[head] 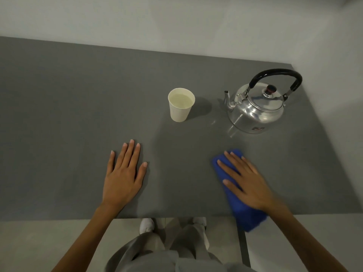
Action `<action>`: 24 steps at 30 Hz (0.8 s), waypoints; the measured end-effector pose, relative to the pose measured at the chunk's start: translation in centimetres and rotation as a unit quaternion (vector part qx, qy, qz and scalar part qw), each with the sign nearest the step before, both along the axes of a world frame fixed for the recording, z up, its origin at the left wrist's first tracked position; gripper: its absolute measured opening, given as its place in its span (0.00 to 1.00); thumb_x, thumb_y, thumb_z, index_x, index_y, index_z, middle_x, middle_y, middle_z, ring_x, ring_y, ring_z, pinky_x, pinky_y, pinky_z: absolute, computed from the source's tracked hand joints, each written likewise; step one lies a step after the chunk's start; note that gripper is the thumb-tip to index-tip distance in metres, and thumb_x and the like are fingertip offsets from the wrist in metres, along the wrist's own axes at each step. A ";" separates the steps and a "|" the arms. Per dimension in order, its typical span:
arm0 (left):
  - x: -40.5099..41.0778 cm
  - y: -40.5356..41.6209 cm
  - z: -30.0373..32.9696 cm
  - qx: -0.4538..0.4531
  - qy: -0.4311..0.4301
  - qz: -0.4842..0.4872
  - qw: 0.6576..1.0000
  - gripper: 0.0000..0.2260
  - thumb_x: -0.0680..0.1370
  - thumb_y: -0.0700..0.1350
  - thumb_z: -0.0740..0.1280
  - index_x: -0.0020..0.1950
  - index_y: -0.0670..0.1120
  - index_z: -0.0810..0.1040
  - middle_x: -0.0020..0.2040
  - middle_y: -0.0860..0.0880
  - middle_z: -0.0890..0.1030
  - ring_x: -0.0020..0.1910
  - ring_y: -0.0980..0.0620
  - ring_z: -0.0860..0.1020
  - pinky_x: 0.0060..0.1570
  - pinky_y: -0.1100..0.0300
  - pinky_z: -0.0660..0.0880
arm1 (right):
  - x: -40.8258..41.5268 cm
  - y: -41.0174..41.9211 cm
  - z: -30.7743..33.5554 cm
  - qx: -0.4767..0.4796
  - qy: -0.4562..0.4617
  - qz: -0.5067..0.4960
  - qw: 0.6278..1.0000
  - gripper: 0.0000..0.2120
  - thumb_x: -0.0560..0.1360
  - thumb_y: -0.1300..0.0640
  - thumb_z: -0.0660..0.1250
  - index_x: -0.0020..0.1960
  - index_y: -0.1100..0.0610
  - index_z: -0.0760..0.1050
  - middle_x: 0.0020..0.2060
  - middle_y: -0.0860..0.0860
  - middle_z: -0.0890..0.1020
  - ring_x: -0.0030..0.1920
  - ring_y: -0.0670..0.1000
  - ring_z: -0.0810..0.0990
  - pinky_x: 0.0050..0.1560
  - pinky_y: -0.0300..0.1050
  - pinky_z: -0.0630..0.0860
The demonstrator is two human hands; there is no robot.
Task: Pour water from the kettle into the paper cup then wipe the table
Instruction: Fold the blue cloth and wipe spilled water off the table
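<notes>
Place: you stand in a bare, staged test room.
Signs: plain grey table [78,95], blank pale wall [176,20] at its far edge, pale floor [39,242] near you.

Wide bare tabletop [59,114] on the left, nothing there to dodge. Paper cup [181,105] stands mid-table, kettle [257,107] far right, with a clear lane between them. Left hand [123,173] lies flat; right hand [245,183] presses the blue cloth [245,213] at the near edge.
</notes>
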State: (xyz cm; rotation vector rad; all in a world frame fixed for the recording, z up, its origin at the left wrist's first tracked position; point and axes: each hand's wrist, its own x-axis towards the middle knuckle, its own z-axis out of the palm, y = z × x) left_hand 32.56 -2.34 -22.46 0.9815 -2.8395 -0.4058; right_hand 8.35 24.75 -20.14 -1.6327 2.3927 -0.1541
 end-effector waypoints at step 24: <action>0.9 -0.5 1.9 0.172 0.266 0.087 0.944 0.11 0.79 0.36 0.60 0.57 0.44 0.78 0.58 0.51 0.77 0.63 0.55 0.72 0.67 0.60 0.66 | 5.4 -7.6 -1.6 -0.055 0.017 0.095 0.994 0.25 0.81 0.43 0.45 0.77 0.46 0.48 0.78 0.49 0.51 0.77 0.49 0.46 0.76 0.53 0.50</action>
